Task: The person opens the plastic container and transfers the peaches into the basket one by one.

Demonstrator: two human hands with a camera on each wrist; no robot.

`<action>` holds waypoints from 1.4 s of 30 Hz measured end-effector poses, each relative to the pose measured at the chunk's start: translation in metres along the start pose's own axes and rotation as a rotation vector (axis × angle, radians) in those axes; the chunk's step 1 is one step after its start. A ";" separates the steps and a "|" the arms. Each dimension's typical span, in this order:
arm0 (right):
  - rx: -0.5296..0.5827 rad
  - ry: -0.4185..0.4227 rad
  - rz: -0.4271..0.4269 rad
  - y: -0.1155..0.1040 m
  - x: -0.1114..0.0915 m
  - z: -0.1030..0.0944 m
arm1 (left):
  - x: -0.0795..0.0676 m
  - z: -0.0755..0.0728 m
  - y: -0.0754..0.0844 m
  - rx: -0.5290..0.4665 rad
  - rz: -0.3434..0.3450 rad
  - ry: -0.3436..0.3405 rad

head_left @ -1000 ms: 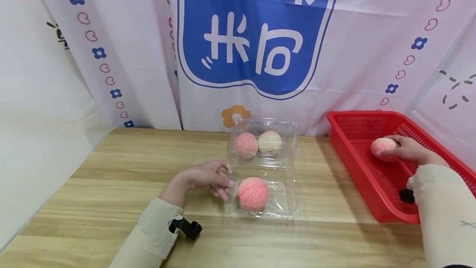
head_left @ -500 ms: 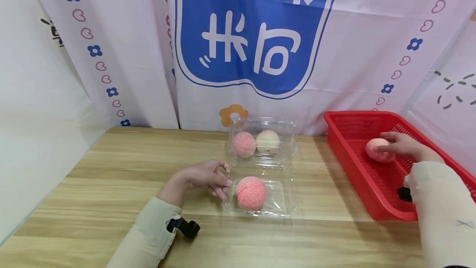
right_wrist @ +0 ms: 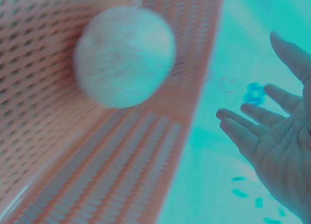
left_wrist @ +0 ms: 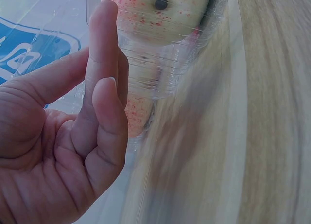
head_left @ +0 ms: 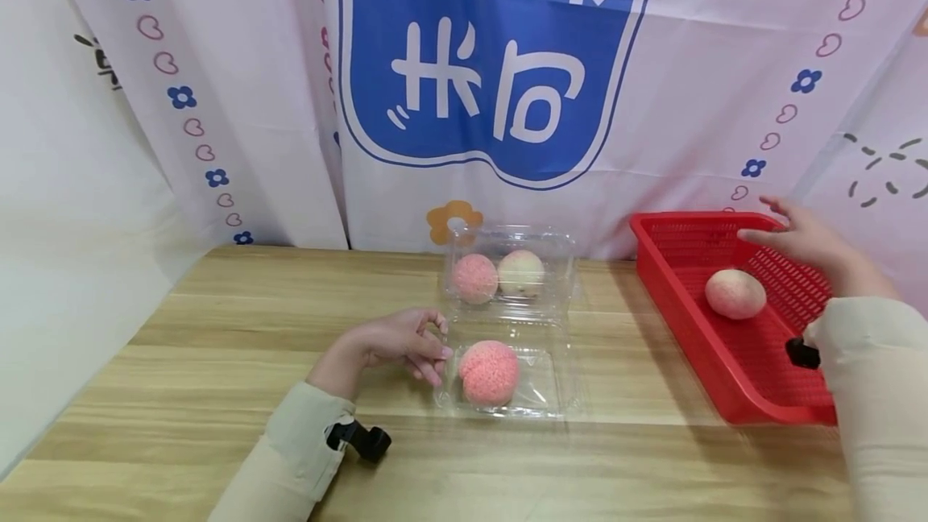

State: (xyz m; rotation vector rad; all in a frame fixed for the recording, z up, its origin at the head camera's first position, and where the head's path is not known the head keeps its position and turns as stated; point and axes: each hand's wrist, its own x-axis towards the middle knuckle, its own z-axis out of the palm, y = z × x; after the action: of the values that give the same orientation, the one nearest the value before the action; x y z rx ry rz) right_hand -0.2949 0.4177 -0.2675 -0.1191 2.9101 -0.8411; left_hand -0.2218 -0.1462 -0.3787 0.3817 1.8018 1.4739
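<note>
In the red plastic basket [head_left: 685, 329] lies a pale pink toy peach [head_left: 735, 294], released, with my right hand [head_left: 812, 240] above and behind it, fingers spread and holding nothing. The right wrist view shows that peach [right_wrist: 125, 56] blurred inside the basket, apart from the hand [right_wrist: 286, 136]. My left hand [head_left: 402, 345] rests at the left edge of a clear clamshell box [head_left: 540, 385], fingers loosely bent, fingertips right at its rim. A pink peach [head_left: 489, 373] sits in the box's near half; a pink one [head_left: 474, 279] and a cream one [head_left: 521, 274] sit in its far half.
A wooden table [head_left: 290, 288] carries the box and the basket. Behind it hangs a white printed cloth [head_left: 696, 103] with a blue panel [head_left: 500, 63]. The basket's raised walls stand at the right, close to the cloth.
My right hand has let go of the peach, leaving it on the basket floor, and has lifted up and back with the fingers opening. My left hand and the box have stayed in place.
</note>
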 end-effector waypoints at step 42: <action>0.229 0.137 -0.650 -0.188 -0.076 0.116 | 0.000 0.000 0.001 0.004 -0.019 0.015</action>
State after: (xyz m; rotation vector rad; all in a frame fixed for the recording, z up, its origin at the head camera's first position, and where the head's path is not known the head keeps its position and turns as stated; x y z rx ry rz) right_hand -0.1959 0.2055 -0.2581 -1.0622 2.8823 -1.2987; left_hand -0.2222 -0.1461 -0.3772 0.3549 1.8162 1.4634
